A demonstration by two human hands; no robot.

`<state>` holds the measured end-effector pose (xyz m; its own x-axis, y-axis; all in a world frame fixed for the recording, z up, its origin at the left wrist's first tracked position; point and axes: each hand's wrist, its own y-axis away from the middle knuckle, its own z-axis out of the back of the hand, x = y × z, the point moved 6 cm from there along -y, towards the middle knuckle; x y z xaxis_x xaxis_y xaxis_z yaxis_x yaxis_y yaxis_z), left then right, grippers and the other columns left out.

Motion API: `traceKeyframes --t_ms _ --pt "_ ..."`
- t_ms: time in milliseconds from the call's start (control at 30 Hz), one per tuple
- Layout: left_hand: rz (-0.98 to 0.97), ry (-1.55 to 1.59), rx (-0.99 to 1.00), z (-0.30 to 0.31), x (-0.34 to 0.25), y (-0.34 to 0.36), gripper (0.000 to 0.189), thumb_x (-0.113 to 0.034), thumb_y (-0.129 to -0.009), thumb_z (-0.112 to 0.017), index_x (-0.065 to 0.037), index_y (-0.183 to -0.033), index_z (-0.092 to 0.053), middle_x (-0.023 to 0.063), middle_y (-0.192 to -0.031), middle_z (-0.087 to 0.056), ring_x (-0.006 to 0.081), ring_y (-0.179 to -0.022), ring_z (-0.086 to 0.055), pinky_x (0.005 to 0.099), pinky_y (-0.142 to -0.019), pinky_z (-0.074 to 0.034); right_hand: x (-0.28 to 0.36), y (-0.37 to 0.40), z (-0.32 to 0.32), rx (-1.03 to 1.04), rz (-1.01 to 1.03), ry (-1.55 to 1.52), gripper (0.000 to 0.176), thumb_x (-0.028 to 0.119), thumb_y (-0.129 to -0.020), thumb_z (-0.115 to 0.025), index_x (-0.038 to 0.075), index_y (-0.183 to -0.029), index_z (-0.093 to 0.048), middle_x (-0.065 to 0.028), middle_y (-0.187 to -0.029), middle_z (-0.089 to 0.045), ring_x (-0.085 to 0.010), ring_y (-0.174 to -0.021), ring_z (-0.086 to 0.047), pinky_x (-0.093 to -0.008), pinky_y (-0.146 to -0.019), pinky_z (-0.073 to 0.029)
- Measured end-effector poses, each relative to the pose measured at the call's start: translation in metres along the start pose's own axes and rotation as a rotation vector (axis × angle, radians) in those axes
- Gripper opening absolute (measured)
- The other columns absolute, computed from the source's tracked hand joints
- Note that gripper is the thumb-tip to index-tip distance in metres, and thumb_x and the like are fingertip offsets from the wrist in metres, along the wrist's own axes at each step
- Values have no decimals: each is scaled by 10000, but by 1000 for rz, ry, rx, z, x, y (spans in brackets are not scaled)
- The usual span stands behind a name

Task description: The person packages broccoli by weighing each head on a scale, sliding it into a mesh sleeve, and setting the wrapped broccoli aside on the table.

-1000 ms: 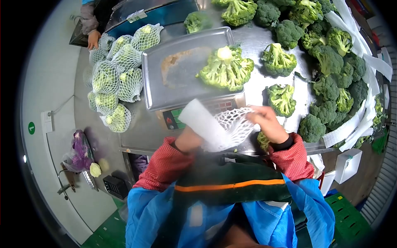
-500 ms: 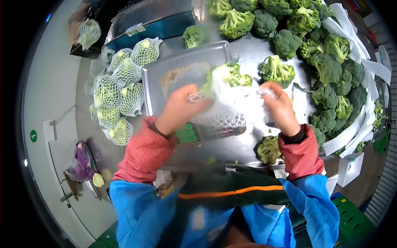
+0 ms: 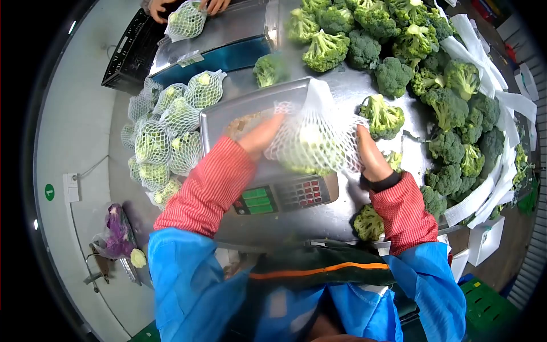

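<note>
Over the scale's tray, a white foam net (image 3: 327,122) is stretched around a broccoli head (image 3: 312,170), whose green lower edge shows below the mesh. My left hand (image 3: 263,137) grips the net's left side, its fingertips partly hidden by the mesh. On the right side of the net, my right hand (image 3: 371,155) holds the edge, with the thumb outside and the other fingers hidden. Beneath both hands is the weighing scale (image 3: 273,196) with a steel tray and a keypad. Just right of the net lies a bare broccoli head (image 3: 383,117).
Netted broccoli (image 3: 152,142) is piled on the left of the steel table. Loose broccoli heads (image 3: 450,94) fill the right and back. A small broccoli piece (image 3: 368,222) lies near the front edge. Another person's hands (image 3: 215,5) hold a netted head by a black crate (image 3: 128,54).
The net has been pulled from a bunched shape over the broccoli and now spreads around it. At the back left, the other person's netted head has moved right, over the metal box.
</note>
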<state>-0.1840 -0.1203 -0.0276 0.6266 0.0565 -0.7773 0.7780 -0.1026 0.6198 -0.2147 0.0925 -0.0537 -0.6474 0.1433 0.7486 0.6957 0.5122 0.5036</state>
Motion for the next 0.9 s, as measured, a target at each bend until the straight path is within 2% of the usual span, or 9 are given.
traceKeyframes --t_ms 267,367,433,533,567,633,700,833,900 --pt "17 667 69 -49 71 99 599 -482 -1018 -248 -11 -1295 -495 120 -1232 -601 224 -1080 -618 356 -937 -505 -23 96 -16 190 20 110 469 273 -1017 -257 -45 -1182 -560 -92 -1088 -642 -152 -956 -611 -296 -877 -480" --pt "-188 190 111 -54 88 128 398 -248 -985 -404 16 -1264 -509 136 -1171 -618 227 -1046 -621 336 -926 -507 -24 113 -12 265 14 126 480 304 -995 -302 -45 -1113 -610 -131 -1038 -675 -208 -917 -649 -324 -852 -512" --pt "100 995 212 -67 106 136 326 -120 -958 -464 44 -1231 -530 156 -1153 -623 232 -1039 -621 323 -916 -512 -11 126 -16 382 1 -249 507 375 -953 -382 -36 -1032 -666 -165 -923 -710 -242 -756 -702 -344 -700 -576" --pt "42 845 92 -62 92 157 311 -93 -946 -475 58 -1208 -547 176 -1158 -617 238 -1034 -622 338 -927 -508 -13 125 -27 319 39 -375 531 407 -958 -392 -43 -1061 -654 -163 -940 -708 -249 -765 -706 -346 -722 -579" --pt "94 1064 184 -65 86 163 305 -67 -936 -493 52 -1210 -558 166 -1174 -616 231 -1054 -614 350 -944 -495 -34 118 -22 353 -40 -304 532 409 -962 -400 -44 -1123 -626 -172 -989 -696 -241 -856 -694 -357 -810 -557" --pt "-133 560 63 -59 94 163 312 -100 -955 -467 48 -1217 -551 152 -1183 -616 225 -1063 -610 355 -946 -490 -61 123 -31 395 -113 76 471 339 -992 -388 -16 -1262 -539 -159 -1244 -586 -221 -1125 -577 -365 -981 -457" --pt "-193 508 53 -56 99 156 339 -127 -951 -488 36 -1245 -530 136 -1192 -618 226 -1090 -599 352 -967 -469 -73 140 -52 427 -156 -16 412 252 -1016 -345 13 -1313 -501 -138 -1379 -485 -229 -1247 -479 -374 -1054 -391" --pt "81 1188 112 -61 127 128 445 -56 -884 -597 10 -1306 -473 132 -1241 -589 217 -1137 -570 341 -994 -440 -91 104 -28 240 -296 -522 427 281 -973 -365 -4 -1238 -539 -129 -1135 -650 -240 -1024 -640 -375 -943 -496" --pt "-38 982 -40 -49 140 112 464 -14 -875 -587 11 -1316 -445 129 -1261 -565 209 -1138 -563 341 -981 -448 -76 81 -34 207 -266 -553 414 271 -985 -349 -4 -1221 -548 -133 -1120 -654 -235 -1015 -643 -367 -917 -512"
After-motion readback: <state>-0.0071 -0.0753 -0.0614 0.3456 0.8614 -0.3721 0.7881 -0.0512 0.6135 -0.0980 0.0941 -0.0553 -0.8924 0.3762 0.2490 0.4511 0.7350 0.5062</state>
